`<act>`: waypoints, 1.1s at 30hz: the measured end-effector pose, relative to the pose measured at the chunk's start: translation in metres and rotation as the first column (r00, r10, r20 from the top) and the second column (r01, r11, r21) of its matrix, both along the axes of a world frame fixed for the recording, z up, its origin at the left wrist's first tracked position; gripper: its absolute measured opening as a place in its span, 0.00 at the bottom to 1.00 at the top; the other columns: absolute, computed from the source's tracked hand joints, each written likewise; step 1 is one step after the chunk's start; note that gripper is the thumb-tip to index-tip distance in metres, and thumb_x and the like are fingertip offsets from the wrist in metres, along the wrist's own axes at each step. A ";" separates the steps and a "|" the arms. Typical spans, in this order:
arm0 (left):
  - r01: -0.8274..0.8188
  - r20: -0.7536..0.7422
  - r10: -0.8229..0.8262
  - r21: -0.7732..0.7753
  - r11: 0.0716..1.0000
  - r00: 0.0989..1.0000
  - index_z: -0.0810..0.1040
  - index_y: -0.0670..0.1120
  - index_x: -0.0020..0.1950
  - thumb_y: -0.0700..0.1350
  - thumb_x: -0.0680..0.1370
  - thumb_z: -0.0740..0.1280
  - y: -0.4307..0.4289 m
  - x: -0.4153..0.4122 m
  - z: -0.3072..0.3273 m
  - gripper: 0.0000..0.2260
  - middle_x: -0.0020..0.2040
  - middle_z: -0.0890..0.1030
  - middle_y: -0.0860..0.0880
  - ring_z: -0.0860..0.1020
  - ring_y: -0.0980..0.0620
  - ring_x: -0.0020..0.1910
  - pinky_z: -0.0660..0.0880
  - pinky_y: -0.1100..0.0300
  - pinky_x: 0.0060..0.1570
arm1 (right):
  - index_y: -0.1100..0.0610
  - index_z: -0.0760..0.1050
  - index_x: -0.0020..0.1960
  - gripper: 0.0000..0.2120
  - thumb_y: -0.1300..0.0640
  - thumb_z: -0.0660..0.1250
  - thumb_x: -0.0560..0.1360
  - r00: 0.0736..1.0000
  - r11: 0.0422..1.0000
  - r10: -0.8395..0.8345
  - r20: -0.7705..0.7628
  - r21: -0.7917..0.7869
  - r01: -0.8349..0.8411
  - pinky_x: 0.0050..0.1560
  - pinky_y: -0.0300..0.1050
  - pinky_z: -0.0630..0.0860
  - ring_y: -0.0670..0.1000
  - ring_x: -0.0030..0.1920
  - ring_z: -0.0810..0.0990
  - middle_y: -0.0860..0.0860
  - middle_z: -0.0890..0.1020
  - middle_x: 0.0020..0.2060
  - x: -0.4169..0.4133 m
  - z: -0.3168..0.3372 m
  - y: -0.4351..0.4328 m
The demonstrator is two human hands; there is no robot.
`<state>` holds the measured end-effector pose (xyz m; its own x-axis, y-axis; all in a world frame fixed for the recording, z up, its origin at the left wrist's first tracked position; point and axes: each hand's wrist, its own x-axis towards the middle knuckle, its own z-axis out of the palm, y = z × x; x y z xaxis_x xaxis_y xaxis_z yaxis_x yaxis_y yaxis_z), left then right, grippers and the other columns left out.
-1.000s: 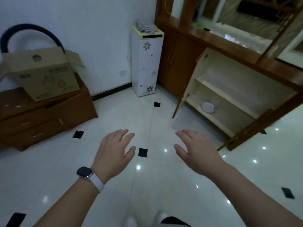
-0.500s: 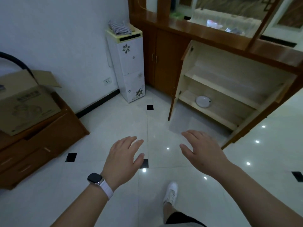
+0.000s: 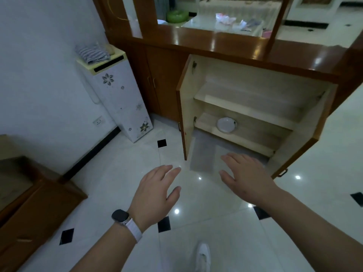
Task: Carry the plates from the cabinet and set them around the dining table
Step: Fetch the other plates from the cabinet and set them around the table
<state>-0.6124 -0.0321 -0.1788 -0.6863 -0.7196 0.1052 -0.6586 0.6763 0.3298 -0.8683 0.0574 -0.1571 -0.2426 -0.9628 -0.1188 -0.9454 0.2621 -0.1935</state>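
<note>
A white plate [image 3: 226, 125] lies on the bottom shelf of the open wooden cabinet [image 3: 245, 103], toward its left side. Both cabinet doors stand wide open; the left door [image 3: 185, 107] swings out over the floor. My left hand [image 3: 156, 190], with a watch on the wrist, hovers palm down over the tiled floor, fingers apart and empty. My right hand [image 3: 244, 174] is also spread and empty, just in front of the cabinet's lower edge and below the plate. A dining table is visible through the opening above the cabinet counter [image 3: 225, 18].
A white floral-print water dispenser [image 3: 117, 95] with a striped cloth on top stands against the wall left of the cabinet. A low brown dresser [image 3: 35, 209] sits at the left. My white shoe [image 3: 203, 256] shows at the bottom on the glossy tiled floor.
I have walked closer to the cabinet; it and the plate are larger and nearer the centre. The cardboard box at the left has slid out of view. Both hands remain open.
</note>
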 end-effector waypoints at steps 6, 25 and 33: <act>0.119 0.030 -0.117 -0.053 0.992 0.993 0.72 0.51 0.69 0.56 0.78 0.59 -0.038 -0.056 0.010 0.21 0.65 0.77 0.49 0.74 0.49 0.63 0.71 0.53 0.62 | 0.52 0.67 0.71 0.23 0.42 0.54 0.80 0.996 0.995 -0.081 0.034 -0.060 0.083 0.66 0.47 0.64 0.51 0.67 0.69 0.49 0.73 0.67 -0.047 0.010 -0.007; 0.367 0.005 -0.367 -0.050 0.929 0.930 0.71 0.52 0.65 0.52 0.76 0.62 -0.203 -0.187 -0.021 0.18 0.61 0.78 0.46 0.76 0.45 0.57 0.75 0.49 0.55 | 0.51 0.68 0.70 0.28 0.39 0.49 0.77 0.941 0.941 -0.337 0.037 -0.016 0.338 0.62 0.50 0.67 0.52 0.64 0.72 0.48 0.75 0.65 -0.132 -0.007 -0.113; 0.412 -0.008 -0.412 -0.034 0.911 0.911 0.73 0.48 0.68 0.53 0.76 0.60 -0.315 -0.243 -0.036 0.22 0.68 0.74 0.44 0.73 0.44 0.64 0.71 0.49 0.61 | 0.50 0.67 0.70 0.23 0.41 0.54 0.80 0.930 0.929 -0.367 -0.022 0.039 0.367 0.64 0.50 0.67 0.51 0.66 0.70 0.47 0.73 0.67 -0.155 -0.004 -0.213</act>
<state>-0.8555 -0.3475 -0.2147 -0.9194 -0.3695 0.1352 -0.3144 0.8965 0.3121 -1.0238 -0.1556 -0.1613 -0.5801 -0.8006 -0.1505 -0.7843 0.5988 -0.1622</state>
